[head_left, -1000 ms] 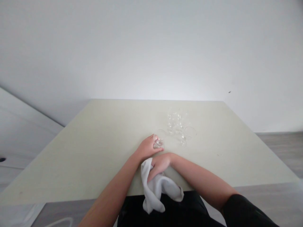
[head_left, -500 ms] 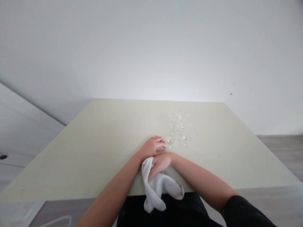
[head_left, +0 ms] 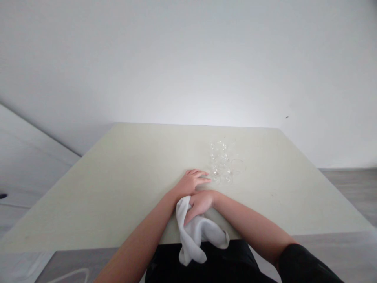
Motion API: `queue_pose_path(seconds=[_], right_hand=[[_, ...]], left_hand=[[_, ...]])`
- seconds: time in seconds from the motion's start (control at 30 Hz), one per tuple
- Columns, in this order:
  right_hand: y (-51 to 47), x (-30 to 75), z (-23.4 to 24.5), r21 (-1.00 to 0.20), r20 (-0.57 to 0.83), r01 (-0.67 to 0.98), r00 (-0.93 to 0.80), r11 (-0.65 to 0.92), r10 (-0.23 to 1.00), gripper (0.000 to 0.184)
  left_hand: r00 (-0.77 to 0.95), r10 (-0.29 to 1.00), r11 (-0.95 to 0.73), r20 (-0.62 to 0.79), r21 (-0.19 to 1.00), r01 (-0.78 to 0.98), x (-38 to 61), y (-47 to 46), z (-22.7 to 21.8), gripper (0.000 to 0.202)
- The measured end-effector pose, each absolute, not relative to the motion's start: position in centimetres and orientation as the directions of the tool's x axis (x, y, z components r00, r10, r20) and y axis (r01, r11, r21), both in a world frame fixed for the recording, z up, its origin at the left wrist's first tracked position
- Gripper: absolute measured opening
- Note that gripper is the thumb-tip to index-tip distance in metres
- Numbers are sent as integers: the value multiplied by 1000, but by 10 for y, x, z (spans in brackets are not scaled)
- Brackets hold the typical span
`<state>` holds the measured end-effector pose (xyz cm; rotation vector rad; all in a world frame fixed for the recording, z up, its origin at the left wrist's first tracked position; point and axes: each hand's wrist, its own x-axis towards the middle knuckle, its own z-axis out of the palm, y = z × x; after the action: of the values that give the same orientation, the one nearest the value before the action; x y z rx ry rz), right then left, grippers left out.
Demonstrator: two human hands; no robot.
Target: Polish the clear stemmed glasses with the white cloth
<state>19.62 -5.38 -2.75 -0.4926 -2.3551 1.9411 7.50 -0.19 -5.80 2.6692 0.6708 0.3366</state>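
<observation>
My left hand (head_left: 193, 182) lies low over the table with its fingers stretched toward the right, fingertips beside the nearest of several clear, glass-like vessels (head_left: 220, 161). Those vessels are see-through, so their exact shape is hard to make out. Just below, my right hand (head_left: 202, 203) is closed on a white cloth (head_left: 193, 239), its wrist bent inward close to my left wrist. The cloth hangs in folds over the table's near edge. Part of my right hand's fingers is hidden by the cloth.
The pale table (head_left: 118, 188) reaches back to a plain white wall (head_left: 176, 63). A white cabinet or door panel (head_left: 26, 153) stands at the left. Grey wood-look floor (head_left: 347, 192) shows at the right.
My left fingers have straightened out to the right. The nearest clear vessel has shifted slightly right, closer to its neighbour. My right hand and the cloth stay in place.
</observation>
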Motion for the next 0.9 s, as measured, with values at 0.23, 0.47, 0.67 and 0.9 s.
queue_pose_path(seconds=[0.23, 0.47, 0.67, 0.9], right_hand=[[-57, 196, -18, -939, -242, 302, -921, 165, 306, 9], [-57, 197, -15, -938, -266, 315, -920, 141, 290, 8], [-54, 195, -24, -958, -245, 274, -936, 89, 253, 9], [-54, 194, -24, -956, -261, 286, -929, 61, 264, 9]], left_hand=[[838, 531, -802, 125, 393, 450, 76, -2, -60, 54], [835, 534, -799, 136, 403, 445, 76, -1, -60, 59], [826, 545, -788, 146, 424, 445, 76, -1, -60, 62], [811, 563, -776, 160, 440, 452, 77, -2, -60, 61]])
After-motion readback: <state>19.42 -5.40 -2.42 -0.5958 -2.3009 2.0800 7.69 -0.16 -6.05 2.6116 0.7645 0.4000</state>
